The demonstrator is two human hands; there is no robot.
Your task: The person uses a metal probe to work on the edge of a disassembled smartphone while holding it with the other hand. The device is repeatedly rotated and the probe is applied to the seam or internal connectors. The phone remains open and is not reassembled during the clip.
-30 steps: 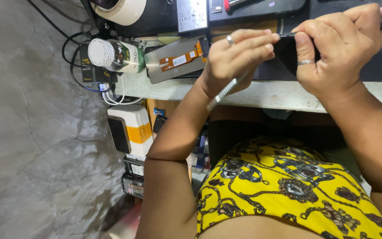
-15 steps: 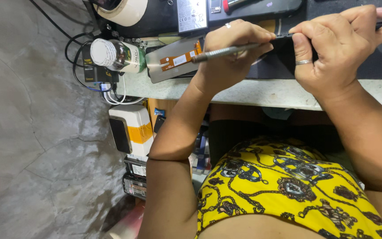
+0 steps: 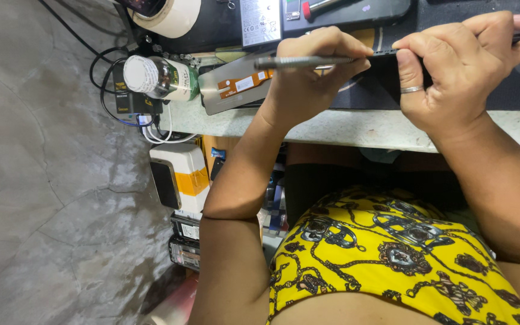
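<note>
Left hand (image 3: 314, 72): closed on metal tool (image 3: 302, 61), unchanged since half a second ago. Right hand (image 3: 452, 66): still gripping black phone (image 3: 392, 72) above counter (image 3: 356, 126).

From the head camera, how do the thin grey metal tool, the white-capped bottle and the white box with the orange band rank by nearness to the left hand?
1. Thin grey metal tool, gripped in the left hand.
2. White-capped bottle, lying on the bench's left end.
3. White box with the orange band, below the bench edge, farthest.
</note>
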